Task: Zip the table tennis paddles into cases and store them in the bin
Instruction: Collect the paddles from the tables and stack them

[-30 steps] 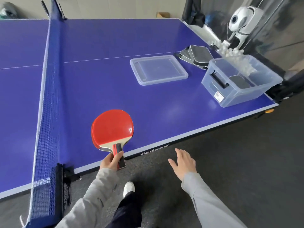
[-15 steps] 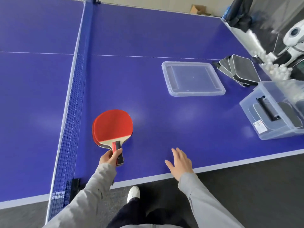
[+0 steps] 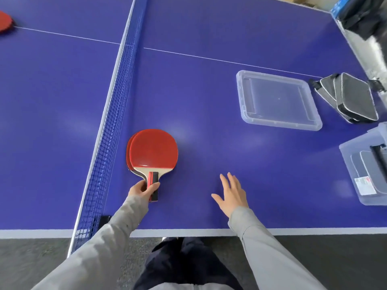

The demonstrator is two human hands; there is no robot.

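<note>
Two red paddles lie stacked on the blue table close to the net. My left hand grips their handles near the front edge. My right hand hovers over the table to the right, fingers straight and spread, holding nothing. Black and grey paddle cases are piled at the far right. A clear plastic bin at the right edge has grey cases inside. Another red paddle shows at the top left beyond the net.
The bin's clear lid lies flat on the table between the paddles and the cases. The blue net runs from the front edge to the back just left of the paddles. Dark floor lies in front of the table.
The view has moved in over the table and turned left. Both hands now lie over the table surface. The left hand still grips the paddle handles.
</note>
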